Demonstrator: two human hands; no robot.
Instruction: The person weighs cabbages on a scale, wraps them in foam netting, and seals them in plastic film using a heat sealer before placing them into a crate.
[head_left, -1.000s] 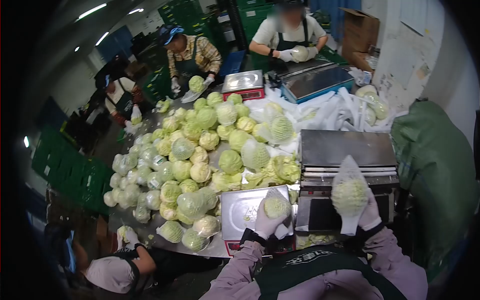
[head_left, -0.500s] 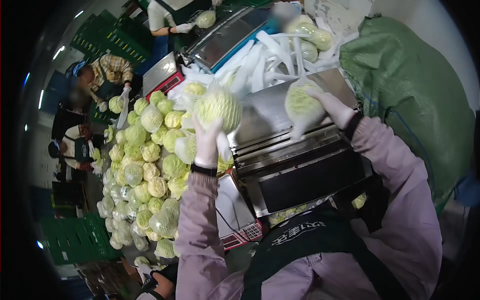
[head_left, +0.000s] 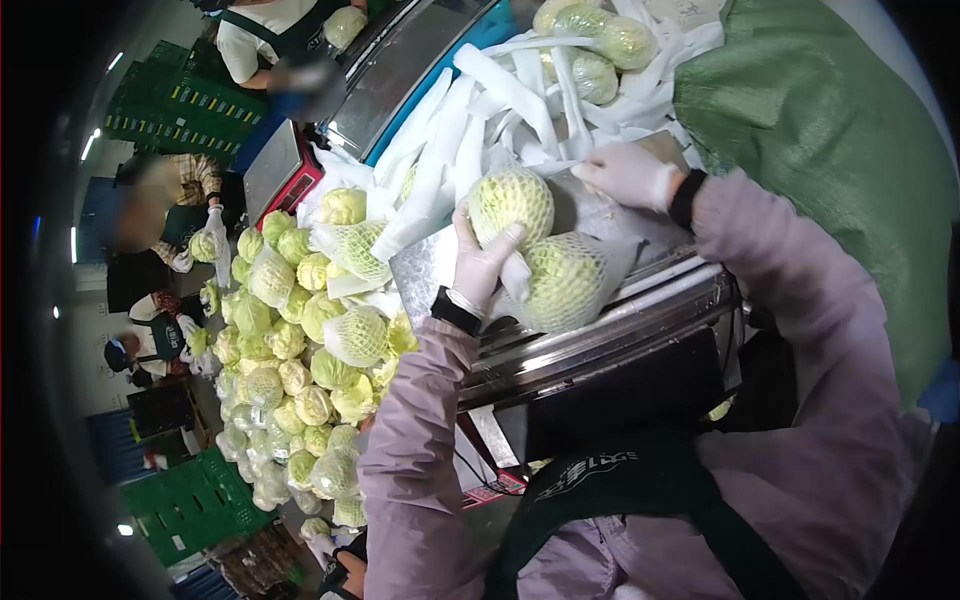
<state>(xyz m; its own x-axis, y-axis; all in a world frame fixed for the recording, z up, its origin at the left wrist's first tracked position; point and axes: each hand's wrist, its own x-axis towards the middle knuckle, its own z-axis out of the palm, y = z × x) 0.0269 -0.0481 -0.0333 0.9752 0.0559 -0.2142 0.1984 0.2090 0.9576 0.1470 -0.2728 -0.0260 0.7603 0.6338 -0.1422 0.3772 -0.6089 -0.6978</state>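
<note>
My gloved left hand (head_left: pixel 482 255) is wrapped round the side of a netted cabbage (head_left: pixel 512 207). Just below it, a second netted cabbage (head_left: pixel 565 283) lies on the metal top of the machine (head_left: pixel 425 275), close to my left fingertips. My gloved right hand (head_left: pixel 628 176) is over the back right of the metal top, its fingers pressed together; whatever is between them is too small to make out. White foam net sleeves (head_left: pixel 505 95) lie in a loose heap beyond both hands.
A large pile of cabbages (head_left: pixel 300 340) is at the left, with a red scale (head_left: pixel 285 175) behind it. A green sack (head_left: pixel 800 130) bulges at the right. Several co-workers stand at the left and top left, near green crates (head_left: pixel 190 505).
My right hand has let go of its netted cabbage, which now lies on the metal top. My left hand has moved right with its cabbage, and the view has shifted.
</note>
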